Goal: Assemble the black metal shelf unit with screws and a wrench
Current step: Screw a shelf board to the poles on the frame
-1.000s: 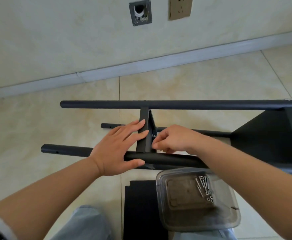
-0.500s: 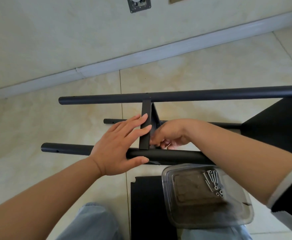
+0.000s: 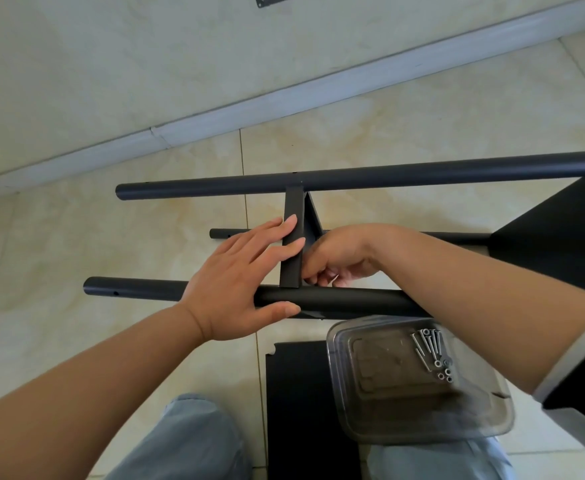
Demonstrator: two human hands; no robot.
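Head view looks down on both hands at the joint of a black shelf frame lying on its side on the tiled floor [image 3: 422,109]. The left hand [image 3: 239,282] lies flat and spread over the near tube [image 3: 336,301], its fingers straight and resting against the side of the short cross bar [image 3: 292,244], its thumb stretched along the tube's near side; it holds nothing. The right hand [image 3: 339,258] sits just to the right of the cross bar, fingers curled tight down at the corner where bar meets tube. What the fingertips pinch is hidden, so I cannot tell whether they hold a screw.

The cross bar runs from the near tube up to the far tube [image 3: 388,176], and a thinner tube [image 3: 228,233] shows between them. At the right edge a black shelf panel [image 3: 554,244] joins the tubes.

Nearer the person, a clear plastic tub [image 3: 388,410] rests on the lap, with a cluster of silver screws [image 3: 433,355] in its right corner. A flat black panel [image 3: 298,410] lies under the tub between the knees.
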